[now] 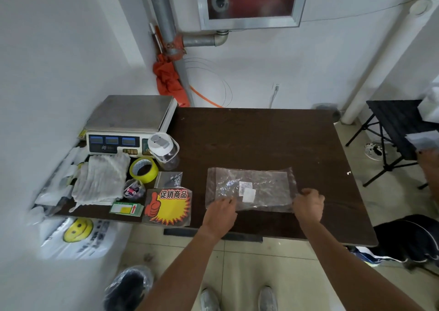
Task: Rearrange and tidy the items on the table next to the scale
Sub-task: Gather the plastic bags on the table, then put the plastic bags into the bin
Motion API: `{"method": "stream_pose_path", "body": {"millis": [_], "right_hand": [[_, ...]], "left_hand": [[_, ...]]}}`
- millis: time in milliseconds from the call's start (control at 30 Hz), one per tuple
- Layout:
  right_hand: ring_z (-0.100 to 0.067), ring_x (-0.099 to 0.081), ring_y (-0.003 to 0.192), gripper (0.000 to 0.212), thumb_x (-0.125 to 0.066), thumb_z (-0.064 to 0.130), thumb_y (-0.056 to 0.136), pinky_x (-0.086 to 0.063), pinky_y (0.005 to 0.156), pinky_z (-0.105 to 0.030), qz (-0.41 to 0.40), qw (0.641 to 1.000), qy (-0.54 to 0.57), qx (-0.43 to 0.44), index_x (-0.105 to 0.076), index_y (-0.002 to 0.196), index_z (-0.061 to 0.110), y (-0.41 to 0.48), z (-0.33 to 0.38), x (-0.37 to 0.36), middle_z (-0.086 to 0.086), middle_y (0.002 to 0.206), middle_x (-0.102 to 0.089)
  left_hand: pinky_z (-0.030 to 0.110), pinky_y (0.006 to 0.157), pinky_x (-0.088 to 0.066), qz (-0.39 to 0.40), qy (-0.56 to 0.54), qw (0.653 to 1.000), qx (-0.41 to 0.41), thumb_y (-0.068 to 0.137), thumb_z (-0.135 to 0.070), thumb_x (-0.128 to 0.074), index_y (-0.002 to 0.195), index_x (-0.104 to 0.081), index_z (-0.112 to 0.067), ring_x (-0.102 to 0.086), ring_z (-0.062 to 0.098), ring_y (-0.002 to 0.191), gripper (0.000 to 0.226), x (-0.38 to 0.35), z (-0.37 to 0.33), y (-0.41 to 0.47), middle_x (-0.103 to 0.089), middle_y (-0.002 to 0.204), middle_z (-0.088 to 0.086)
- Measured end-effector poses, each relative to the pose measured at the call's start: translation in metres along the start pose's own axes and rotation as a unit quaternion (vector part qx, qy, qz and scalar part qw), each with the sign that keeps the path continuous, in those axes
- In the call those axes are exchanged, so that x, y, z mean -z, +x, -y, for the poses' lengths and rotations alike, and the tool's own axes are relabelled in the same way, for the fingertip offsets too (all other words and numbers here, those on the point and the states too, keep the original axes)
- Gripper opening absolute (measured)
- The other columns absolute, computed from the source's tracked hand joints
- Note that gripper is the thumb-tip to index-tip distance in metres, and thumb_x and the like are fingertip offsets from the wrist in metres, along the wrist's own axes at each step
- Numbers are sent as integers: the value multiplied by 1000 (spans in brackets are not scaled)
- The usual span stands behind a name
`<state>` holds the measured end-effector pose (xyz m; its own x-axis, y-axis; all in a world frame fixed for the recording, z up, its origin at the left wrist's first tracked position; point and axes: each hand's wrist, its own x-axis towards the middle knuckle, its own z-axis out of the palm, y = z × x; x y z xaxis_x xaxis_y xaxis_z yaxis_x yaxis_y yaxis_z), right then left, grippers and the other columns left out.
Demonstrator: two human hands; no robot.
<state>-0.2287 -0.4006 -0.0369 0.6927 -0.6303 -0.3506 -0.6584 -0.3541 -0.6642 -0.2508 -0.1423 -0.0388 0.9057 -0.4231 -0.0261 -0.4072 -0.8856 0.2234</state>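
Straightening looks to be the step in hand. The clear plastic bag (249, 189) lies flat on the bench (261, 135), well apart from the scale (128, 113). The right hand (308, 204) has its fingers clenched on the bag's near right corner. The left hand (219, 212) seems to pinch the near left edge, though the knuckles hide the hold. The next move calls for carrying it left beside the promo sign (171, 206). The bag is crinkled and limp, with white labels.
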Motion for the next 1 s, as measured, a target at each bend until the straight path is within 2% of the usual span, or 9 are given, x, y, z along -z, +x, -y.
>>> {"method": "stream_pose_path", "body": {"millis": [100,200,267,400,500,600,767,867,1000], "right_hand": [[-29,-51,109,28,-55,16,95,-44,97,-45,-31,995,-35,88,-59,122,12,-4,16,2,-14,127,-50],[-26,-52,106,24,-51,20,98,-47,94,-43,2,983,-61,171,-60,118,12,-7,27,-2,-11,121,-52],[-24,-53,104,22,-50,20,99,-49,92,-42,31,972,-81,219,-61,116,11,-11,35,-7,-10,117,-57],[-26,-54,114,24,-52,13,97,-46,99,-41,113,935,-133,309,-64,117,6,-23,44,-16,-8,123,-60],[-22,-56,112,27,-49,15,94,-45,93,-36,170,922,-121,328,-65,115,14,-34,48,-32,-4,121,-61],[-19,-54,110,33,-51,16,92,-39,87,-29,227,899,-126,354,-63,123,15,-55,56,-57,-4,126,-59],[-14,-56,99,29,-52,21,93,-44,79,-31,309,842,-145,418,-62,120,19,-115,78,-103,-1,117,-61],[-17,-61,103,24,-54,23,93,-51,86,-37,347,805,-150,456,-64,114,19,-154,91,-131,0,114,-62],[-25,-62,111,28,-54,16,88,-52,94,-42,375,784,-149,472,-67,112,10,-212,106,-165,-8,116,-68]], "left_hand": [[32,98,-49,1,-70,996,57,94,-49,-58,123,-62,-20,-59,12,110,41,3,-7,0,-63,119,-4],[21,82,-45,-27,-136,981,138,94,-52,-56,112,-65,-20,-61,9,93,38,10,-18,-1,-64,101,-7],[20,77,-41,-36,-166,969,179,95,-50,-57,112,-65,-20,-60,9,88,36,14,-21,-1,-64,97,-7],[29,89,-52,-48,-220,940,255,96,-48,-55,130,-62,-21,-66,11,99,44,25,-18,-11,-72,108,-2],[29,94,-51,-81,-236,914,321,94,-49,-56,133,-61,-21,-65,13,106,48,36,-7,-32,-71,119,-2],[39,99,-52,-115,-269,869,399,87,-53,-57,126,-66,-18,-66,21,111,53,39,9,-67,-71,121,3],[31,89,-51,-130,-238,820,505,93,-43,-58,117,-70,-26,-68,22,102,32,44,34,-147,-74,112,0],[38,97,-51,-151,-249,780,554,88,-47,-55,118,-69,-27,-68,22,106,39,43,53,-193,-74,116,-1],[38,99,-49,-169,-262,737,600,83,-46,-50,112,-72,-24,-69,24,108,42,46,74,-249,-75,113,1]]}}
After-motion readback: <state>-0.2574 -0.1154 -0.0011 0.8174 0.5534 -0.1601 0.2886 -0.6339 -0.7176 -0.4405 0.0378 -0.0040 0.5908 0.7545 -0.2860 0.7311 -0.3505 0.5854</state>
